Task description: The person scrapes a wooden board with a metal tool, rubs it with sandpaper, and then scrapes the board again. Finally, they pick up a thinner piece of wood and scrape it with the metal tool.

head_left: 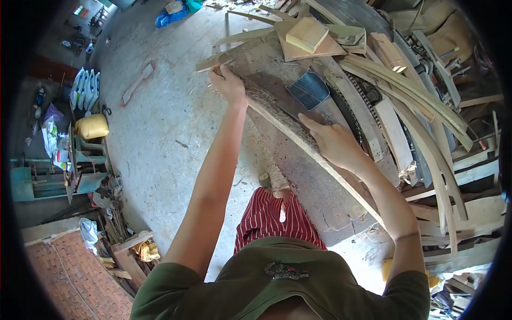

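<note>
A long, rough-edged wooden board [290, 127] runs diagonally from the upper middle down to the right. Near its far end my left hand [229, 87] is closed around the edge. My right hand [335, 141] lies on the board's upper side farther down, its index finger stretched toward the far end and the other fingers bent. Just beyond the right hand is a dark blue piece of material [309, 91] on a brown work surface [261, 66]. A dark chain-like strip [356, 90] curves beside it.
Curved wooden strips [410, 85] and offcuts pile up at the right. A light wood block [307, 35] sits at the top. At the left are a yellow container [92, 127], white bags [85, 89] and a brick-patterned surface [74, 272]. Wood debris lies on the concrete floor [160, 138].
</note>
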Demonstrator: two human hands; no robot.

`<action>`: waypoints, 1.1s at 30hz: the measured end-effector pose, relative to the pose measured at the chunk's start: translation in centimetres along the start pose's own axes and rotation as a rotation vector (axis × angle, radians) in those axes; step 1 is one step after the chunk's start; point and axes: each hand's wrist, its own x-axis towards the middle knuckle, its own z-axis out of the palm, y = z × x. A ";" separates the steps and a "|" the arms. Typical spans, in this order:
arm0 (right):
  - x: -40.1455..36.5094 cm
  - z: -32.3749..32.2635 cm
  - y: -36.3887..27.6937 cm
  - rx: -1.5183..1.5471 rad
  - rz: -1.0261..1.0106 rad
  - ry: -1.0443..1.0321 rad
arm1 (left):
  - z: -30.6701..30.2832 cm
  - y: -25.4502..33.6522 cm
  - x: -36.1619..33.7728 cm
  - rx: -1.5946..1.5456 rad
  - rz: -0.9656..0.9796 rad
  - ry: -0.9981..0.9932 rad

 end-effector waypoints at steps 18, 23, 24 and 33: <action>1.1 -0.8 1.1 0.098 -0.069 -0.080 | -0.8 1.8 -1.0 0.126 0.040 0.026; 4.4 1.4 -0.2 -0.037 -0.208 0.148 | -0.3 2.4 -1.6 0.075 0.049 0.071; 5.5 1.2 -1.1 -0.036 -0.214 0.148 | -0.4 2.2 -1.6 0.062 0.019 0.065; 5.9 0.6 -1.8 -0.216 -0.256 0.134 | -0.4 1.3 -1.4 -0.018 -0.042 0.063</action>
